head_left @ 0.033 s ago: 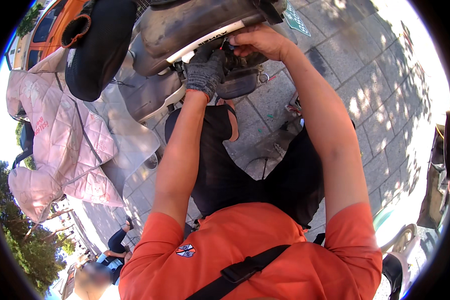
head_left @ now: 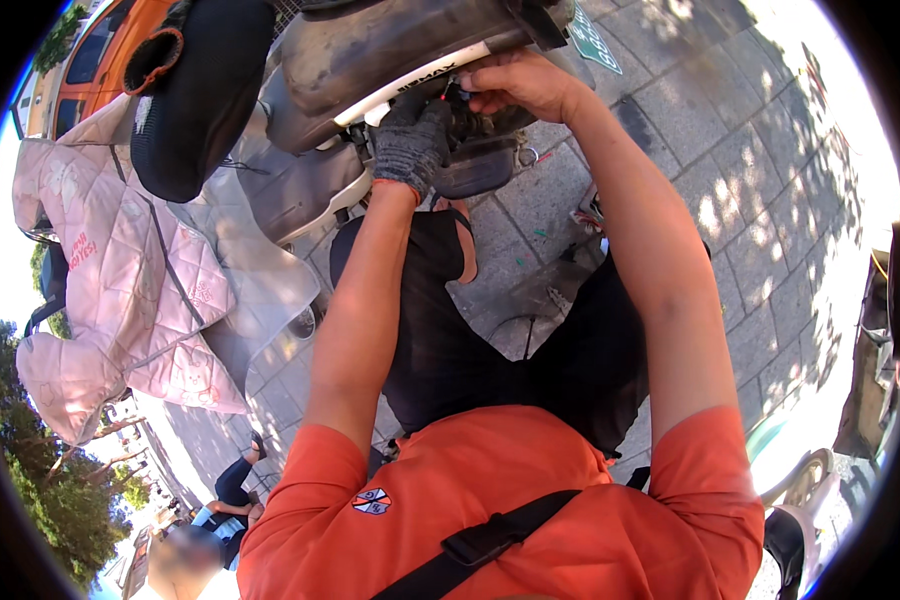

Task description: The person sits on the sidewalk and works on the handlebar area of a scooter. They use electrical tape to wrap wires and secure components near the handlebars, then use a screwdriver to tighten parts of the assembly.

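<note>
A dusty dark scooter with a white trim strip along its side fills the top of the view. My left hand, in a grey knitted glove, reaches under that strip with its fingers curled; what they hold is hidden. My right hand, bare, comes in from the right. Its thumb and fingers are pinched together at a dark recess beside the gloved fingertips. A tiny red spot and dark small parts show between the two hands, too small to name.
The scooter's black seat and a pink quilted cover are at left. A green plate hangs at the scooter's right end. Grey paving lies around. Another person sits at lower left; an orange vehicle stands behind.
</note>
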`<state>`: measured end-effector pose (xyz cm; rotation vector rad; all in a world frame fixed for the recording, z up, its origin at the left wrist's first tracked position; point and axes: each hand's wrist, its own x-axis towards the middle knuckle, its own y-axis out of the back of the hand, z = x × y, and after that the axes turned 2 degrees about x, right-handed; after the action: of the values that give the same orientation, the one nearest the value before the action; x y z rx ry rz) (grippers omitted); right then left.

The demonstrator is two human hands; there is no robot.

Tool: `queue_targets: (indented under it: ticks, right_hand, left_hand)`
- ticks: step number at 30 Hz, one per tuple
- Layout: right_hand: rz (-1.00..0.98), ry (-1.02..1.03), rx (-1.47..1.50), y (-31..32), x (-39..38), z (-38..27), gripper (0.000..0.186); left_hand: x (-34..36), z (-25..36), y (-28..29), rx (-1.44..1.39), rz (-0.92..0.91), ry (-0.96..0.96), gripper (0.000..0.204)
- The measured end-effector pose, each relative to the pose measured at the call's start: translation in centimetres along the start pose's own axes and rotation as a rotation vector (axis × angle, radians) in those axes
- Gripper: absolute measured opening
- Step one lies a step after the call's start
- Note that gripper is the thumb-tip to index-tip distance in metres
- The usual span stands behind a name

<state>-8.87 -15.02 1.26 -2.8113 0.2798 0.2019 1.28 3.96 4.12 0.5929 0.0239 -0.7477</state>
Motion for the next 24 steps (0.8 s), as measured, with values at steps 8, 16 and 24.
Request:
queue_targets:
  ticks: [8,16,24]
  right_hand:
    - [0.010,-0.037,0.055,0.4,-0.7,0.6,0.040]
    - [0.048,-0.019,0.137,0.3,-0.8,1.2,0.042]
    - [0.063,0.025,-0.005,-0.5,-2.1,0.7,0.049]
  left_hand:
    - [-0.2,0.0,-0.5,-0.114,0.018,-0.038,0.031]
    - [-0.1,1.2,0.5,-0.273,-0.130,0.110,0.020]
    - [-0.4,1.4,0.4,-0.297,-0.123,0.093,0.018]
